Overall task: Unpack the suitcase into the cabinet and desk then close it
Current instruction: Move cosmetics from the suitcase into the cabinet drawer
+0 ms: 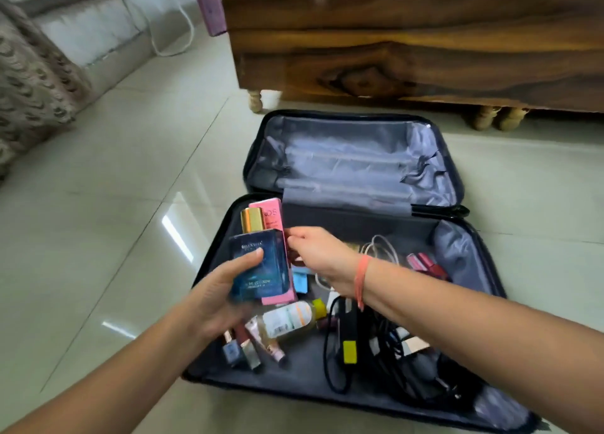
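Two bare forearms sit closest, so: the left hand [219,289] grips a dark blue perfume box [258,267], with a gold-capped bottle [251,219] and a tall pink carton [271,214] tucked behind it. The right hand [317,253] pinches that carton's right edge. All of it is held over the near-left corner of the open black suitcase with grey lining [359,159], which lies flat on glossy pale floor tiles [130,204], right in front of a dark wooden cabinet on turned legs [392,57]. Black cables [385,335] and small cosmetics are inside.
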### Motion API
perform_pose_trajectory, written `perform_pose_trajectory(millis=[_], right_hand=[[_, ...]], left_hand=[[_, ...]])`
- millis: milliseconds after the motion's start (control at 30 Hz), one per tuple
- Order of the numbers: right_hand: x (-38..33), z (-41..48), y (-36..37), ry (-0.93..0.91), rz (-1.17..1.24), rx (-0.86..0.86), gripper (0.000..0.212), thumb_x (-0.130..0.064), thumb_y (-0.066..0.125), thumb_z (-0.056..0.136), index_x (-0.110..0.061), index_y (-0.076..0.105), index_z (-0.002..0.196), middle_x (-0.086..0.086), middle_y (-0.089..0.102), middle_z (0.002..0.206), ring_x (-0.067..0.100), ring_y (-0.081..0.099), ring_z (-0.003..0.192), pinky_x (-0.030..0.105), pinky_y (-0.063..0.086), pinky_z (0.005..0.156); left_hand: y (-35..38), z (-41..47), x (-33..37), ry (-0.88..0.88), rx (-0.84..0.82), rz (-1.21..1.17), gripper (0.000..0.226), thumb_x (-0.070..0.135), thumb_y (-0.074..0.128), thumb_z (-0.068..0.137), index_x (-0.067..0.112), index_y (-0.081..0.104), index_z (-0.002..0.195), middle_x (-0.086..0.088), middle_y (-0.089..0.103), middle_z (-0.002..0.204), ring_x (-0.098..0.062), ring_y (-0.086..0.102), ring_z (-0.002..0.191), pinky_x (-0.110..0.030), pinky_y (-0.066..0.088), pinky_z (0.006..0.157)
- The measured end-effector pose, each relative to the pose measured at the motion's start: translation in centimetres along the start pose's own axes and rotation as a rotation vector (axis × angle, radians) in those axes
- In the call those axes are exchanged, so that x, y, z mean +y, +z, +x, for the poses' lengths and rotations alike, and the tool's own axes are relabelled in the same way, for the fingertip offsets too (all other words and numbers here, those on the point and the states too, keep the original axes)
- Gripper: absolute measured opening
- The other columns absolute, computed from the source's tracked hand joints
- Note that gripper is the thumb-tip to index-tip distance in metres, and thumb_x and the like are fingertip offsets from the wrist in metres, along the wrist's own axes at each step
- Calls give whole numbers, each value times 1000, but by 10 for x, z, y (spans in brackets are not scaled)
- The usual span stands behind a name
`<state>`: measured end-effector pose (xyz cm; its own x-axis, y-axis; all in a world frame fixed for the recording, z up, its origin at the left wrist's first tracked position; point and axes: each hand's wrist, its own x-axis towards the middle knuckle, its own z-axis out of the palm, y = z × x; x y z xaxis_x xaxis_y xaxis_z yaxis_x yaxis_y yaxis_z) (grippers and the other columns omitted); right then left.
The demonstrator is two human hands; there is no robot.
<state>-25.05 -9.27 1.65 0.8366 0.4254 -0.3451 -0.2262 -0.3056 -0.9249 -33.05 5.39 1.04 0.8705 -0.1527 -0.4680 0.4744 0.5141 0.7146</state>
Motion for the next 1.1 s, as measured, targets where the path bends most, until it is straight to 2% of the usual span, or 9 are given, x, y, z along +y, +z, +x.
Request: perform_pose_trajectory(millis=[100, 200, 333, 467, 600, 767, 933, 1033, 1100], right_hand=[[12, 25, 20, -47, -284, 26, 39, 4, 43, 85, -9, 73, 107, 5, 70, 113, 14, 61, 107, 24, 45, 98], [39, 38, 36, -64, -550, -40, 35, 0, 48, 85, -10, 73, 107, 7, 70, 114, 12, 61, 98, 18, 44, 84], [67, 53, 55, -133, -1163, -205, 30, -21, 63, 82, -14, 67, 111, 10, 63, 115, 30, 58, 108, 32, 47, 84], [67, 62, 59, -151, -1302, -239, 25, -28, 67, 80, -14, 58, 98, 9, 62, 104, 29, 59, 99, 30, 41, 70], [69, 65, 65, -154, -1287, -189, 25, -21, 47, 93, -11, 51, 115, 13, 62, 113, 32, 58, 104, 34, 41, 74], [42, 64, 46, -27, -812, -288, 31, -12, 41, 95, -13, 62, 117, 3, 62, 106, 18, 56, 94, 24, 41, 71], [-1, 45, 14, 69, -970, -648, 51, 1, 49, 84, -26, 56, 127, -7, 58, 93, 11, 55, 83, 23, 47, 73], [-13, 39, 10, -21, -967, -604, 49, 1, 64, 78, -22, 60, 121, -5, 60, 89, 9, 54, 76, 16, 45, 62], [-13, 35, 7, -53, -875, -526, 41, 2, 70, 75, -18, 66, 110, -3, 61, 83, 10, 55, 72, 16, 45, 62]], left_hand=[[-27, -19, 0, 6, 194, 73, 47, 28, 71, 67, 9, 66, 110, -15, 71, 103, -26, 70, 83, -42, 57, 78], [-47, -35, -5, 0, 310, 118, 43, 26, 65, 69, 10, 65, 109, -13, 72, 97, -24, 68, 80, -42, 54, 82], [-63, -45, -5, 29, 381, 140, 39, 23, 65, 73, 11, 65, 109, -13, 71, 100, -26, 67, 83, -43, 51, 87], [-72, -49, -11, 21, 395, 112, 26, 19, 62, 80, 12, 66, 105, -12, 72, 96, -25, 67, 83, -42, 50, 89], [-78, -50, -17, 1, 408, 61, 22, 16, 62, 81, 10, 67, 101, -11, 73, 91, -25, 68, 80, -43, 49, 91], [-84, -49, -21, 25, 375, -70, 36, 16, 64, 73, 9, 66, 109, -13, 72, 98, -26, 68, 83, -41, 54, 83], [-85, -48, -20, 49, 284, -49, 44, 14, 76, 60, 9, 68, 104, -12, 73, 94, -23, 71, 77, -36, 60, 68], [-83, -47, -20, 8, 179, -7, 74, 23, 89, 36, 10, 69, 107, -15, 72, 104, -27, 70, 85, -39, 59, 74], [-80, -47, -24, -23, 136, 29, 77, 23, 88, 36, 11, 68, 110, -15, 71, 106, -28, 70, 88, -39, 58, 76]])
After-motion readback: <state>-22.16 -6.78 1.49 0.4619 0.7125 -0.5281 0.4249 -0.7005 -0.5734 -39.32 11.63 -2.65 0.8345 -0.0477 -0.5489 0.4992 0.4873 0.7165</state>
